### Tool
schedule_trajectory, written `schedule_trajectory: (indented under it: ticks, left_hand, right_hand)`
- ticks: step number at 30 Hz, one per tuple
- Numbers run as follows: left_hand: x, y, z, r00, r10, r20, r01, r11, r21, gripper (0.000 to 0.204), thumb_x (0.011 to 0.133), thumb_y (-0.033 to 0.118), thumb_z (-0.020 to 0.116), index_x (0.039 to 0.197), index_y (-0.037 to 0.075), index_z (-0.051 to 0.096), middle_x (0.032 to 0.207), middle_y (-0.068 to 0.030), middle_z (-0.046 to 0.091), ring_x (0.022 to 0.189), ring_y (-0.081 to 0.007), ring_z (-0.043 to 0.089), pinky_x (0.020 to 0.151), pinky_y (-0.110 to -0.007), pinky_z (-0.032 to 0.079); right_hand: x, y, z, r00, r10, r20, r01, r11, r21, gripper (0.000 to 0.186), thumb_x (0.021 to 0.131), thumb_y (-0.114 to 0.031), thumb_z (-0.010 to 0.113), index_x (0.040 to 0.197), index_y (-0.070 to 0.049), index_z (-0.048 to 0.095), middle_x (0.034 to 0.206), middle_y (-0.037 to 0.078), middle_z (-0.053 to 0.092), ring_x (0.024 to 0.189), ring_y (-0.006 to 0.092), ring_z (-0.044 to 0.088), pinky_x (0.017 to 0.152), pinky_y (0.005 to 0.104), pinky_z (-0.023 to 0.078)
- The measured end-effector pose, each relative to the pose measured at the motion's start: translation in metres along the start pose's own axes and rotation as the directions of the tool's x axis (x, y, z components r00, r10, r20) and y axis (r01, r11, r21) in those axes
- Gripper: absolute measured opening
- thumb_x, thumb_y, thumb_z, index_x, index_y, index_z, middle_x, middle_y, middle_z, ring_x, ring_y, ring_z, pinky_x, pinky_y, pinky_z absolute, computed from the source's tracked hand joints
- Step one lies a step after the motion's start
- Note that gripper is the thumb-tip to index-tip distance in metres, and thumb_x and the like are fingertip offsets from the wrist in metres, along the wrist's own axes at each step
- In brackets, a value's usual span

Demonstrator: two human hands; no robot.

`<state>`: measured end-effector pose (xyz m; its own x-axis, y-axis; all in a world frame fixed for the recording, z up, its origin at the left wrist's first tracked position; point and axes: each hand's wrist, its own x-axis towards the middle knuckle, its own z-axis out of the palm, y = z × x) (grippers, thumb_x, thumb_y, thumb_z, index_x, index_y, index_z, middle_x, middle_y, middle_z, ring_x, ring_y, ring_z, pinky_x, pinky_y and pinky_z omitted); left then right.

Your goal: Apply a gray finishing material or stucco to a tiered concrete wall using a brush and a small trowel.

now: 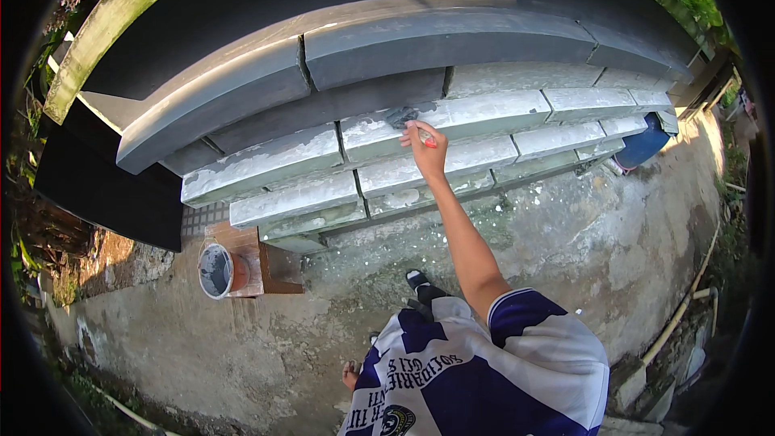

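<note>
"So, how are the hands?"

"Right hand (425, 145): fingers closed round a brush (401, 119); left hand (349, 375): low beside the shirt (476, 371), partly hidden; I cannot tell how far open it is, or whether it holds anything."

"Containers?"

"A bucket (240, 272) with grey paint (215, 268) inside stands on a brown box (280, 268) at left; a blue tub (636, 149) sits at far right, contents hidden."

"And the brush?"

"On the white-patched step (492, 110); dark bristles point up and left; its long axis slants down to the red handle end at lower right."
</note>
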<state>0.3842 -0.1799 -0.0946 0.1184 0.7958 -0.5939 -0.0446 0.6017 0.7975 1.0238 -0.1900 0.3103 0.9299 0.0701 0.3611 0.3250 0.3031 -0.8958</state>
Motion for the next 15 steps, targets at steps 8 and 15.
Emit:
schedule_trajectory:
  ticks: [8, 15]
  left_hand:
    - [-0.003, 0.049, 0.011, 0.981, -0.19, -0.029, 0.192, 0.977, 0.092, 0.026, 0.094, 0.018, 0.052, 0.119, 0.016, 0.055, 0.116, -0.0022, 0.062, 0.1, -0.0306, 0.065, 0.076, -0.042, 0.05]
    - [0.003, 0.05, 0.0, 0.948, -0.315, -0.05, 0.317, 0.948, 0.023, 0.033, 0.093, 0.025, 0.051, 0.125, 0.015, 0.052, 0.129, -0.0054, 0.057, 0.106, -0.0319, 0.062, 0.08, -0.041, 0.05]
  right_hand:
    - [-0.004, -0.053, -0.132, 0.892, -0.143, -0.428, 0.085, 0.985, -0.151, 0.018, 0.094, -0.014, 0.058, 0.096, 0.003, 0.063, 0.067, 0.007, 0.061, 0.051, 0.0102, 0.056, 0.046, 0.0235, 0.043]
    - [-0.15, -0.017, -0.183, 0.794, 0.378, -0.476, -0.398, 0.915, 0.063, 0.022, 0.094, -0.018, 0.052, 0.098, 0.002, 0.06, 0.072, 0.009, 0.06, 0.056, 0.0143, 0.057, 0.048, 0.0243, 0.042]
